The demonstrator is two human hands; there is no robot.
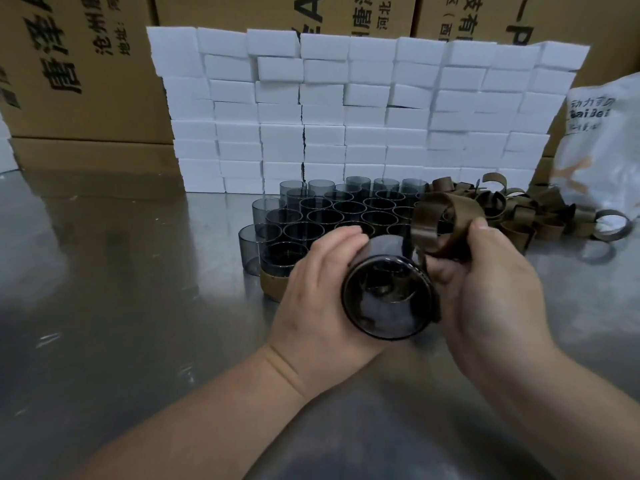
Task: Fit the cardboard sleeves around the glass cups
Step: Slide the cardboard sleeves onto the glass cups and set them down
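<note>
- The left hand point(322, 282) curls its fingers round the glass cup point(386, 299), holding it above the middle of the table point(138, 306), probably so its wall is free for wrapping.
- The cup is tipped over: its long axis runs from the wearer toward the far edge, one round end facing the camera (mouth or base, hard to tell).
- The right hand point(485, 282) pinches a curled cardboard sleeve point(446, 216) at the cup's right side.
- Bare cups point(346, 209) cluster toward the far edge.

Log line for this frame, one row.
left hand: grips glass cup | right hand: holds cardboard sleeve | sleeve: at cup's side, not yet around it
</note>
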